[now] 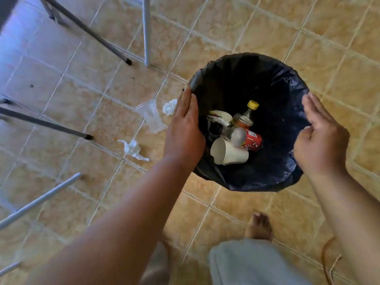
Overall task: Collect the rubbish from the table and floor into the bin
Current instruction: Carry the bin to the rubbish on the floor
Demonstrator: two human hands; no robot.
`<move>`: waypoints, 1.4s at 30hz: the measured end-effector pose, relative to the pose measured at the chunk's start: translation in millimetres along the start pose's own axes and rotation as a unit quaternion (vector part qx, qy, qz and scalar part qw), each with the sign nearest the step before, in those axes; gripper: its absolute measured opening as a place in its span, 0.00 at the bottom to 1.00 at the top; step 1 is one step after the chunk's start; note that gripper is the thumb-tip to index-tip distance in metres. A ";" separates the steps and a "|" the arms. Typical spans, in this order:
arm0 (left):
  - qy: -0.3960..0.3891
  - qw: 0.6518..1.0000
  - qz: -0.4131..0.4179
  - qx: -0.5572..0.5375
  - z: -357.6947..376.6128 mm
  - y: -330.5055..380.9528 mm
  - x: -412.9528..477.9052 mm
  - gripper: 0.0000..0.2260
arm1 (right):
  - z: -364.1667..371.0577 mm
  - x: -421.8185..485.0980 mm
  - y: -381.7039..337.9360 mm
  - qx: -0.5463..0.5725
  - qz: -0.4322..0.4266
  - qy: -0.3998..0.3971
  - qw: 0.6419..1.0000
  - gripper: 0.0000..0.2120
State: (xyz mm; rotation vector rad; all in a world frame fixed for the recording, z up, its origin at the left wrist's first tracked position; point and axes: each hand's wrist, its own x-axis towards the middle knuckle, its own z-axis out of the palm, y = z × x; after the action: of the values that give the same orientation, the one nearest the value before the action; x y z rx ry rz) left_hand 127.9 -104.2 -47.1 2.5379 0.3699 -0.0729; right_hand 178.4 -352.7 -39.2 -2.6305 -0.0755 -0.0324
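Looks like a home or small eatery dining area, can't pin which. Evidence: glazed tan floor tiles (257, 33) with pale grout; thin grey metal furniture legs (86, 30) with black rubber feet, up-left of the left hand's fingertips (186, 95), folding table/chair type. Small round bin (287, 83) with a black liner between the fingers of both hands, holding food-and-drink waste: paper cup (228, 154), red can (254, 141), yellow-capped bottle (245, 116). Just left of the left fingers: clear plastic cup (152, 118) and crumpled tissues (133, 149) on the floor. Bare foot (260, 226) below, which suggests domestic.
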 end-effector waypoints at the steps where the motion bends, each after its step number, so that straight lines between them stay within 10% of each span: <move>1: 0.015 1.000 0.011 -0.004 7.2 -4.1 12.3 0.33 | 7.9 11.2 5.0 0.000 -0.006 0.004 1.000 0.30; 14: 0.126 0.979 0.158 -0.011 25.9 -42.8 139.8 0.27 | 62.5 119.4 19.2 -0.016 -0.063 -0.010 0.998 0.29; 42: 0.023 0.985 0.135 0.109 28.2 -51.5 150.2 0.36 | 77.9 135.4 15.8 -0.128 -0.114 -0.090 0.981 0.37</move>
State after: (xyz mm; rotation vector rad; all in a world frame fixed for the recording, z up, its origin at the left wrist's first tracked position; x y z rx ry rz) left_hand 258.6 -41.3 -117.7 2.7861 0.0331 0.0502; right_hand 315.2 -322.0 -109.9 -2.8609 -0.4645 0.1243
